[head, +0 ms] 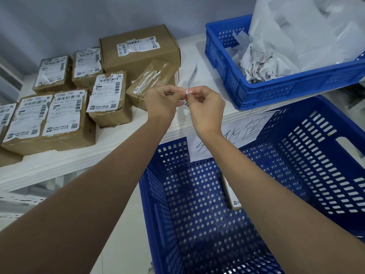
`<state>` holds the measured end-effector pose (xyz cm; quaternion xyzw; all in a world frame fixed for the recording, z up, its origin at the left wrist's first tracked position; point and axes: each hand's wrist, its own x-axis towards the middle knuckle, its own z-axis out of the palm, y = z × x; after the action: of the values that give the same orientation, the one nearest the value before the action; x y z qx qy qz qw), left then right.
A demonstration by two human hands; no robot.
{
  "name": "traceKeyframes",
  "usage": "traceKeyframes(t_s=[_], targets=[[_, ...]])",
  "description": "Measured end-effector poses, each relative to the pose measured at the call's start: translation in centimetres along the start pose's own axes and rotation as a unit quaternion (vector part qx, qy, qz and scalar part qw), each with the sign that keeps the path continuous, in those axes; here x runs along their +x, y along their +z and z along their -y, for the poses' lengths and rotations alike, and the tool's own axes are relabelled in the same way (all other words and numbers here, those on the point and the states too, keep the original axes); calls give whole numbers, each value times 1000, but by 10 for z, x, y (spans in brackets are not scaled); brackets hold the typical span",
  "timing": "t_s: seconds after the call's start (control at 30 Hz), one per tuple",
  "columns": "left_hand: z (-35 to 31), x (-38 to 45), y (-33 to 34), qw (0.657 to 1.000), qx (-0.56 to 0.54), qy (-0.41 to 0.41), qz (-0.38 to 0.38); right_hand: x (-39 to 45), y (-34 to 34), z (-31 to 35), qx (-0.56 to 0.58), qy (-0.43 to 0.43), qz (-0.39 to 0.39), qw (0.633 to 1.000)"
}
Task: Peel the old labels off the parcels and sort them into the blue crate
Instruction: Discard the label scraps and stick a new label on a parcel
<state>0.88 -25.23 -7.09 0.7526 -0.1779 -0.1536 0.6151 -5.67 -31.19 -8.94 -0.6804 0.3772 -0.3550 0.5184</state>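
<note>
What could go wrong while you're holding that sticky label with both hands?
The peeled label is pinched between the left hand and right hand, so it might cling to the fingers or fold onto itself. It hangs over the white shelf, so if dropped it could stick there instead of reaching the small blue crate of crumpled labels.

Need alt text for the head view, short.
Both hands, left hand and right hand, pinch a peeled label strip above a white shelf holding labelled cardboard parcels. A large blue crate below holds one parcel; a smaller blue crate holds crumpled labels.
</note>
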Motion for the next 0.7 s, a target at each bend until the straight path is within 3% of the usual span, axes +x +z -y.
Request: traceKeyframes(t_s=[0.3,0.7], targets=[[-2,0,-2,1000,2,10,7,2,-2,-2,-16,-20,0,1000],[-4,-2,-2,999,29,28,6,1,-3,-2,-125,-91,12,988]])
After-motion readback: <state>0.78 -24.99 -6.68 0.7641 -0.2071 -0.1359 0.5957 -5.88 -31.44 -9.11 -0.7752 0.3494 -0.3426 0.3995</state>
